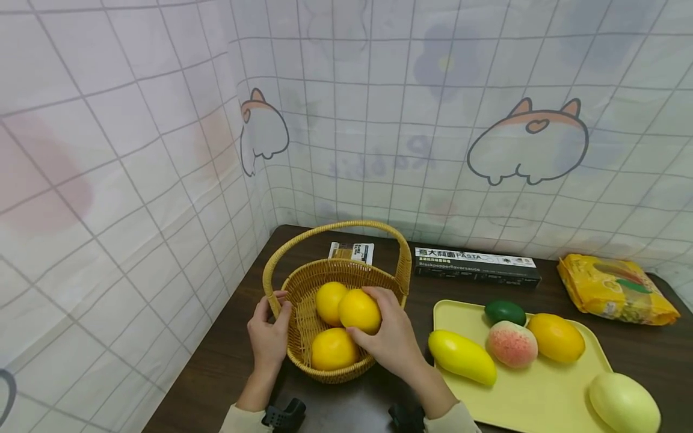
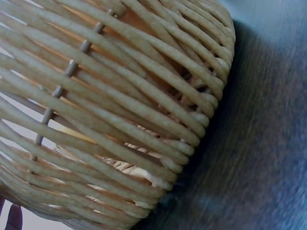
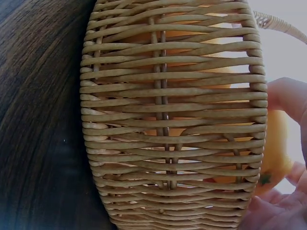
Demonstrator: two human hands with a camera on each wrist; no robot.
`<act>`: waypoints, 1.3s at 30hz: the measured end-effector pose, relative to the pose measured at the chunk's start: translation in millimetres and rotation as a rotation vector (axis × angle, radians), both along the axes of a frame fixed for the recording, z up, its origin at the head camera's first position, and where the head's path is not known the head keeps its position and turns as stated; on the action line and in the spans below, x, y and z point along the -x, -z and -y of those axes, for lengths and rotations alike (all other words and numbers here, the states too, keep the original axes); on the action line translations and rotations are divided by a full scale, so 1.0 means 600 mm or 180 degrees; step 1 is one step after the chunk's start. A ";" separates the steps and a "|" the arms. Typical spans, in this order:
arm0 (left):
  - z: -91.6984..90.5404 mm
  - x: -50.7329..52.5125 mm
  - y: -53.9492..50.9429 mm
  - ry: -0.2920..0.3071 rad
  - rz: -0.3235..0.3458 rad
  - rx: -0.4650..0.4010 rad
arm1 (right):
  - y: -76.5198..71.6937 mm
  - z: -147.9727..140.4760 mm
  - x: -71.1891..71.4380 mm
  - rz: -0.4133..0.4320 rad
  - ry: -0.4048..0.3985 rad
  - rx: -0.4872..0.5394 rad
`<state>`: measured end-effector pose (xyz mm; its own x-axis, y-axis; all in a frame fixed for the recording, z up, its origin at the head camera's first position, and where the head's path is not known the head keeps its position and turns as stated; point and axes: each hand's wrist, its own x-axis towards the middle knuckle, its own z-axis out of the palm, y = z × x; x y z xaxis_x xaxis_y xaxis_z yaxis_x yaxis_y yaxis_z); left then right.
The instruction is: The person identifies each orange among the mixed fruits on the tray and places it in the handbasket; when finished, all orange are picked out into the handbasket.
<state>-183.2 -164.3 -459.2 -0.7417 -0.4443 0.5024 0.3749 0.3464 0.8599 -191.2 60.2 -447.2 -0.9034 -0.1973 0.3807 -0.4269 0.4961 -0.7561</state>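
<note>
A wicker basket (image 1: 303, 282) with a tall handle stands on the dark table; its woven side fills much of both wrist views. The left hand (image 1: 269, 334) grips the rim at the handle's left base, thumb towards the inside. Inside the basket lie two yellow-orange fruits, one at the back (image 1: 329, 302) and one at the front (image 1: 332, 350). The right hand (image 1: 394, 337) holds a third such fruit (image 1: 360, 311) between thumb and fingers, over the basket's right part. In the right wrist view this fruit (image 3: 276, 143) shows beyond the rim, beside the fingers.
On the right, a yellow tray (image 1: 520, 400) bears a long yellow fruit (image 1: 462, 357), a peach (image 1: 512, 344), a green fruit (image 1: 505, 313), an orange-yellow fruit (image 1: 556, 338) and a pale fruit (image 1: 624, 403). Behind are a pasta box (image 1: 476, 267), a yellow packet (image 1: 617, 288) and a small packet (image 1: 352, 252).
</note>
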 end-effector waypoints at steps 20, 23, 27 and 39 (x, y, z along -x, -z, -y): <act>-0.001 -0.003 0.005 0.0010 0.0021 -0.0050 | 0.000 -0.006 0.001 0.0149 0.0029 -0.0367; -0.001 -0.001 0.006 0.0038 -0.0010 -0.0053 | -0.001 -0.008 0.002 0.0127 -0.0011 -0.0373; 0.000 0.000 0.006 0.0033 -0.0040 -0.0055 | -0.002 -0.008 0.003 0.0137 -0.0059 -0.0329; -0.002 0.001 0.001 0.0005 -0.0023 -0.0059 | -0.003 -0.008 0.005 0.0064 -0.0121 -0.0349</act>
